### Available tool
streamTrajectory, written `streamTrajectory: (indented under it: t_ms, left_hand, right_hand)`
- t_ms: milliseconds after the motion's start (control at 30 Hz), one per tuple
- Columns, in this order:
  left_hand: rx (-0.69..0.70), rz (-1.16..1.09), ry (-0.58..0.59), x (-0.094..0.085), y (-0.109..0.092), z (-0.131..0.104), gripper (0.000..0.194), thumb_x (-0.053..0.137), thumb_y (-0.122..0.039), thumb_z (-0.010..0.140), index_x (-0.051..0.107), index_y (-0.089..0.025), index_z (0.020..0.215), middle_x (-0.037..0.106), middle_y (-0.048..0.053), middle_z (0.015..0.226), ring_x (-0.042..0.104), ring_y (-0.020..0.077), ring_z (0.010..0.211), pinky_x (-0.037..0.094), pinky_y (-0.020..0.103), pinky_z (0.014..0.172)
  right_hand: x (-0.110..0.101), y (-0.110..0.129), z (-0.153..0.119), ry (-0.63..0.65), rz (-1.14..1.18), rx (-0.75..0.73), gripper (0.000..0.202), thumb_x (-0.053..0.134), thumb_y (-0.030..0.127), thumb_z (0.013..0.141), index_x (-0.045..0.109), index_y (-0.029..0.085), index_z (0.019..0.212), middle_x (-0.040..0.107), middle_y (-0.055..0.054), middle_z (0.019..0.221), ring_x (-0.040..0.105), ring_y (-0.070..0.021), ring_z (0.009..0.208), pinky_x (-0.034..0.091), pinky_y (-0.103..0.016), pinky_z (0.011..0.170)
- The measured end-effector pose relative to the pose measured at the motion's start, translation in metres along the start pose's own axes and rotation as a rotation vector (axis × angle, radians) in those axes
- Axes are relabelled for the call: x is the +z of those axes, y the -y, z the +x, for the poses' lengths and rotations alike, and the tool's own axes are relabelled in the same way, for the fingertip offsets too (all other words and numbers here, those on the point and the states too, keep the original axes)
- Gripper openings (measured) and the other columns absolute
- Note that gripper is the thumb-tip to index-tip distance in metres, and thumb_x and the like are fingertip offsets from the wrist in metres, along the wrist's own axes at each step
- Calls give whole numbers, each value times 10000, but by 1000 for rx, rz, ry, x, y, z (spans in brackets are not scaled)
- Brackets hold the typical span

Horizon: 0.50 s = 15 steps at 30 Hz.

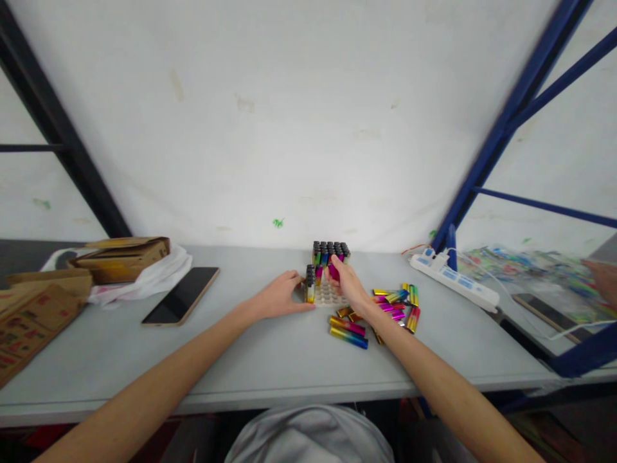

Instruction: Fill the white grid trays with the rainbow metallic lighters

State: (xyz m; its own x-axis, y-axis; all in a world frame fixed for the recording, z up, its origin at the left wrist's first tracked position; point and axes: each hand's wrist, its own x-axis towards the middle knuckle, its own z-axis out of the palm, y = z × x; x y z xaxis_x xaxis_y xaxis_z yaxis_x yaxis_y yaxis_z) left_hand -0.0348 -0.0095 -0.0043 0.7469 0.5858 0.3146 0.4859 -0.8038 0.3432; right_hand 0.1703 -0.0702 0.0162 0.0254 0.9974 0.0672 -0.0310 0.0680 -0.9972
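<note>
A pale tray with round holes (330, 296) lies on the grey table. Upright lighters with black tops (330, 249) fill its back rows, and a short row of them (310, 283) stands along its left side. My left hand (284, 296) rests at the tray's left edge, thumb and fingers spread around the corner, holding nothing. Over the tray, my right hand (344, 281) pinches a magenta lighter (335, 265). Loose metallic coloured lighters (348, 330) lie in a pile right of the tray, partly behind my right forearm.
A phone (182, 296) lies at left, near open cardboard boxes (123, 259) and a white plastic bag (164, 273). A white power strip (456, 281) with cables is at right, beside a blue metal frame (501, 138). Another person's hand (602, 278) shows at far right.
</note>
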Motion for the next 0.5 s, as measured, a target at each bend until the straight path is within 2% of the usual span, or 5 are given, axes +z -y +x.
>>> streamTrajectory:
  t_ms: [100,200,300,400,500]
  left_hand:
    - [10,-5,5,0,1,0,597,662,-724,772,674,-168,986,650,105,983,621,279,911,515,380,843]
    - [6,5,21,0,1,0,604,656,-726,782,667,-160,994,642,107,992,618,282,925,511,380,852]
    - [-8,22,39,0,0,0,614,655,-725,788,662,-151,1007,628,112,1003,610,281,930,507,384,857]
    - [-9,10,48,-1,-1,0,605,663,-711,789,667,-156,1031,628,109,1008,608,278,934,505,384,860]
    - [-16,13,45,-1,-1,1,594,671,-705,783,667,-154,1004,628,111,999,608,280,927,505,389,859]
  right_hand:
    - [-2,0,1,-17,-48,-11,527,437,654,928,512,203,665,285,69,513,195,-84,433,146,-251,440]
    - [-5,-4,3,-98,-125,-26,487,405,528,944,405,222,565,273,60,477,213,-90,426,171,-258,436]
    - [-8,-7,5,-101,-171,-59,453,368,461,945,351,235,552,272,57,467,212,-96,429,189,-261,435]
    - [-10,-9,7,-86,-148,-46,478,380,531,950,357,237,573,263,62,480,190,-96,438,169,-263,434]
    - [-10,-9,9,-53,-105,-52,549,391,688,933,481,220,661,276,69,517,209,-98,437,169,-261,436]
